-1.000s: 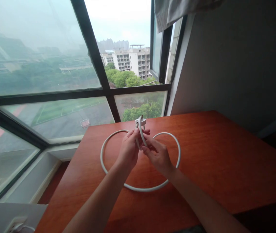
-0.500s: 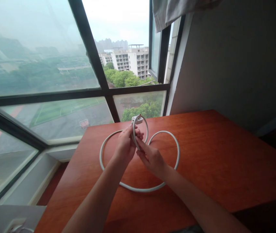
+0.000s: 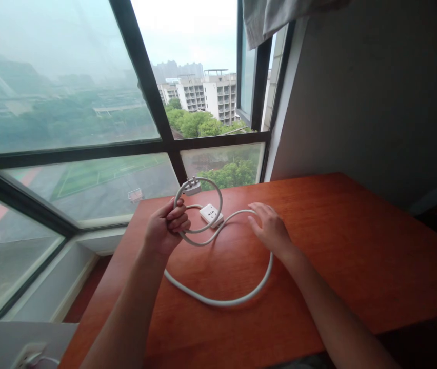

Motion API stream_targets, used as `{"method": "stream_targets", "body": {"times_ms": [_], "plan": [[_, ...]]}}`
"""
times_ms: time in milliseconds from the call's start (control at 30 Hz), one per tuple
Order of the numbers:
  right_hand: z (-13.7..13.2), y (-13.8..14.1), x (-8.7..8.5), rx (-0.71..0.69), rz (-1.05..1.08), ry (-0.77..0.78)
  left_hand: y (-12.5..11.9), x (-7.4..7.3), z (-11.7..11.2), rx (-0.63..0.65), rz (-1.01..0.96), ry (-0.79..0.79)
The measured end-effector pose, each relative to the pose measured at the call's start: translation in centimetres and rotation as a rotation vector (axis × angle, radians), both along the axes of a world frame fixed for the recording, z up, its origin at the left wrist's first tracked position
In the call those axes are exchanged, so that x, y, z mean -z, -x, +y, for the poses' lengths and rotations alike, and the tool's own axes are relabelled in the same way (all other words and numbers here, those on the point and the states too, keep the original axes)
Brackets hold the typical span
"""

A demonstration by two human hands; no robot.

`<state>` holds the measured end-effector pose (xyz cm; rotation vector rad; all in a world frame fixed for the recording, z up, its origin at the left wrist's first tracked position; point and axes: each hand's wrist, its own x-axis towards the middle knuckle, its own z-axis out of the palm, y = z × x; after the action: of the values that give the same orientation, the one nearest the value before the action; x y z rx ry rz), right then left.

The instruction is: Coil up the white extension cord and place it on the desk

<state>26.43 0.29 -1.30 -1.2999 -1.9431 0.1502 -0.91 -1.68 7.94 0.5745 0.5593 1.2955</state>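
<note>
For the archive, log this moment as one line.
left grip: closed on white cable | right grip: open, at cable's right bend | plug: raised, prongs up | socket block: on table, face up

I counted two bare hands, one left hand (image 3: 168,228) and one right hand (image 3: 271,230), and just one wooden bench (image 3: 341,230), along with one long white cable (image 3: 222,303), one white plug (image 3: 193,189) and one white socket block (image 3: 209,213). The window (image 3: 140,66) had three glass panes (image 3: 118,177) below its crossbar (image 3: 126,148), one large pane (image 3: 57,72) above it and one sash (image 3: 256,97) standing open, and there was one curtain (image 3: 272,18), one wall outlet (image 3: 29,351) and one thin white lead (image 3: 47,360) at that outlet. Outside I saw several pale buildings (image 3: 220,95) and many trees (image 3: 195,122), both overlapping too much for a firm count.
</note>
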Motion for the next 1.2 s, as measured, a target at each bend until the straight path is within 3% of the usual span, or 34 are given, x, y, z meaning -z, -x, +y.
{"method": "stream_targets", "body": {"times_ms": [100, 167, 333, 467, 600, 800, 933, 1100, 1200], "plan": [[1.0, -0.8, 1.3, -0.010, 0.079, 0.256, 0.1, 0.2, -0.4, 0.063, 0.035, -0.016], [1.2, -1.0, 1.5, -0.078, 0.243, 0.495, 0.1, 0.1, -0.5, 0.080, 0.065, -0.028], [1.1, -1.9, 0.3, -0.247, 0.927, 0.924, -0.1, -0.1, -1.0, 0.037, 0.184, -0.057], [0.8, -2.5, -1.0, -0.371, 1.153, 1.110, -0.5, 0.0, -1.2, 0.008, 0.278, -0.106], [0.0, -1.9, -2.3, -0.487, 1.277, 0.881, -1.8, 0.7, -1.2, 0.009, 0.274, -0.114], [-1.6, -0.4, -3.7, -0.463, 1.292, 0.520, -5.1, 2.0, -1.9, 0.080, 0.218, -0.067], [-2.5, 0.5, -4.0, -0.418, 1.083, 0.371, -7.2, 2.5, -2.3, 0.140, 0.192, -0.029], [-3.7, 1.7, -3.5, -0.290, 0.591, 0.199, -8.4, 3.2, -2.2, 0.064, 0.228, 0.040], [-4.2, 2.7, -3.0, -0.220, 0.463, 0.103, -8.8, 3.7, -2.3, 0.018, 0.251, 0.084]]}}
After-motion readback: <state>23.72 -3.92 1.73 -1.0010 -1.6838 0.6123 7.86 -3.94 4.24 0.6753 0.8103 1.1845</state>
